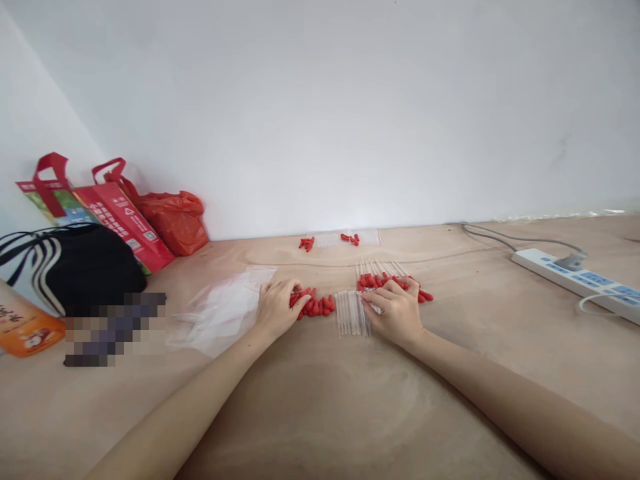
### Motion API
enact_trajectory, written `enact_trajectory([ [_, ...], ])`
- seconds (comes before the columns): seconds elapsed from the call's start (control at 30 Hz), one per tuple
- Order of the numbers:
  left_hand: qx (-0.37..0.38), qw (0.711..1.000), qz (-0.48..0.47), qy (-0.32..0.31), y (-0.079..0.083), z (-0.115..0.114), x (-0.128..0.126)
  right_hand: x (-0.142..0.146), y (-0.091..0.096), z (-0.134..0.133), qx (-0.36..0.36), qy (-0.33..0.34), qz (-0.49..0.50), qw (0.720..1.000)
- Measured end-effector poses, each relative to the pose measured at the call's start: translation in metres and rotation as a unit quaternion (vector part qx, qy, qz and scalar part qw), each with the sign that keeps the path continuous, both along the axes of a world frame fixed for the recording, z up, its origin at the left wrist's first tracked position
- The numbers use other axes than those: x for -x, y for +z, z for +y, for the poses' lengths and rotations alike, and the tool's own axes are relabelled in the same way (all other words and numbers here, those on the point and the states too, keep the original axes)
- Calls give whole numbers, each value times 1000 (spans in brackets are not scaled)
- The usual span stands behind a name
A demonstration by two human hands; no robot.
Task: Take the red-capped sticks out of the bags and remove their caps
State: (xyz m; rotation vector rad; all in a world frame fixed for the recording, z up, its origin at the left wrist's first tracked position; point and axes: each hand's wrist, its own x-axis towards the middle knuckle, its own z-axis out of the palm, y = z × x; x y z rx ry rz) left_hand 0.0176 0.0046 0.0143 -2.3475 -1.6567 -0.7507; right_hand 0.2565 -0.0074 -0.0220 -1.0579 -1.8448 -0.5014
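Note:
My left hand (280, 305) is closed at the left end of a row of red rubber bulbs (320, 307), its thumb and fingertips around one of them. To the right, a row of thin clear dropper tubes (353, 313) lies side by side on the table. My right hand (397, 310) pinches at the right edge of these tubes, and its fingers partly hide what they grip. Just behind that hand lie assembled droppers (383, 273), with red bulbs towards me and clear stems pointing at the wall.
Clear plastic bags (225, 310) lie left of my left hand. Loose red bulbs (307, 244) and a small zip bag (370, 237) lie near the wall. A power strip (575, 277) with cables is at right; a black bag (95, 263) and red shopping bags (130, 223) stand at left.

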Motion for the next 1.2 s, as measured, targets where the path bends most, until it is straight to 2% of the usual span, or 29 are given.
enact_trajectory([
  [0.13,-8,1000,-12,-5,-3,-2,4,3,-3,0,21,3,-32,999],
  [0.43,-94,995,-30,29,1,-7,10,3,-3,-6,53,28,-60,996],
  [0.7,-83,996,-27,-4,2,-2,-14,3,-3,-8,82,52,-86,992],
  [0.8,-36,999,-9,-18,5,4,-31,0,-2,-11,92,62,-91,990],
  [0.9,82,996,-16,6,11,17,-54,-6,-1,-16,91,67,-85,990],
  [0.97,167,985,-30,38,14,29,-71,-13,-1,-20,88,69,-75,991],
  [1.03,223,972,-38,59,14,44,-87,-23,-1,-26,83,72,-69,992],
  [1.2,305,945,-72,92,5,78,-117,-47,0,-37,86,55,-46,994],
])
